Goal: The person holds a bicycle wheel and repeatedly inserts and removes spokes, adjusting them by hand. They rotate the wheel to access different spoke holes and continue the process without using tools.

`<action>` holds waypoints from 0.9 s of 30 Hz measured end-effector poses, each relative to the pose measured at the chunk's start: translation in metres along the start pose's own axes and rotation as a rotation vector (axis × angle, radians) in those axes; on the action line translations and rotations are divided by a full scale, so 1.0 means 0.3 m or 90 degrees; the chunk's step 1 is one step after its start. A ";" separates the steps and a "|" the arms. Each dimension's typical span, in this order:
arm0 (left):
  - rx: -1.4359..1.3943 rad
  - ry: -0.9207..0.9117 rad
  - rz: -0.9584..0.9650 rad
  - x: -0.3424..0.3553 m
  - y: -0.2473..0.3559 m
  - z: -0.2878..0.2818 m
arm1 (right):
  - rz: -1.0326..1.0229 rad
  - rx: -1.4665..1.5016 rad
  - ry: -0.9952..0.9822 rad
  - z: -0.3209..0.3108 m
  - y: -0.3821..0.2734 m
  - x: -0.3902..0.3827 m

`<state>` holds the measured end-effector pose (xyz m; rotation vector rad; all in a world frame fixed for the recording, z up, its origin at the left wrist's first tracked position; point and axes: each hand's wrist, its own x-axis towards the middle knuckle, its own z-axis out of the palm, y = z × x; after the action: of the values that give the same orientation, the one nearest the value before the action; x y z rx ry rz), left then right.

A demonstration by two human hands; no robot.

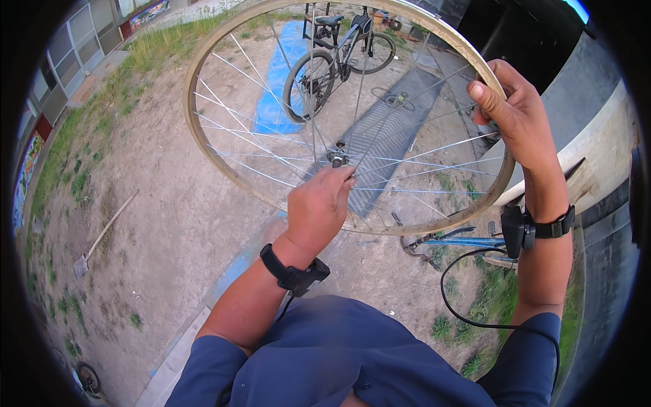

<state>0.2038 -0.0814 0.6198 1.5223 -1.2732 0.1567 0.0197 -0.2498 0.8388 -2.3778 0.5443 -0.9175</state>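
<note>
A bare bicycle wheel with a worn, tan-coloured rim [197, 129] and thin silver spokes is held up in front of me, with no tyre on it. My right hand [519, 112] grips the rim at its right side, thumb on the near face and fingers curled around the edge. At the centre, my left hand [317, 203] is closed at the near end of the hub [337, 154]. The back of that hand hides just what the fingertips pinch. Both wrists wear black strapped devices, with cables running from them.
Beyond the wheel a dark bicycle [330, 64] stands by a blue panel [277, 78]. A ribbed grey mat [400, 129] lies on the dirt, a cable coil on it. A blue bicycle frame [468, 241] lies below the rim. At left is a long-handled shovel [108, 230]; a wall is right.
</note>
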 end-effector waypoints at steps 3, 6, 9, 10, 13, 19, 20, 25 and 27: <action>-0.026 0.015 0.017 -0.007 -0.009 0.004 | 0.008 0.002 -0.020 0.000 -0.004 -0.001; -0.051 0.007 0.001 -0.017 -0.017 0.001 | 0.018 0.008 -0.035 0.003 -0.008 -0.002; -0.055 -0.011 -0.022 -0.021 -0.027 -0.007 | 0.027 0.012 -0.056 0.007 -0.011 0.003; -0.054 -0.016 -0.022 -0.021 -0.030 -0.008 | 0.029 0.011 -0.065 0.009 -0.013 0.005; -0.062 -0.020 -0.025 -0.018 -0.040 -0.012 | 0.020 0.020 -0.073 0.019 -0.020 0.019; -0.050 -0.085 -0.072 -0.057 -0.046 -0.031 | 0.006 0.022 -0.112 0.061 -0.002 0.021; -0.046 -0.109 -0.089 -0.085 -0.054 -0.046 | 0.036 0.027 -0.108 0.081 0.015 0.012; -0.006 -0.205 -0.184 -0.323 -0.185 -0.131 | 0.122 -0.099 -0.164 0.179 0.159 -0.075; 0.007 -0.221 -0.269 -0.460 -0.257 -0.165 | 0.125 -0.156 -0.186 0.246 0.236 -0.133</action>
<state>0.2299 0.0289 0.4987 1.8460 -1.1809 -0.3899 0.0318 -0.2593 0.7301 -2.5572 0.7908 -0.4267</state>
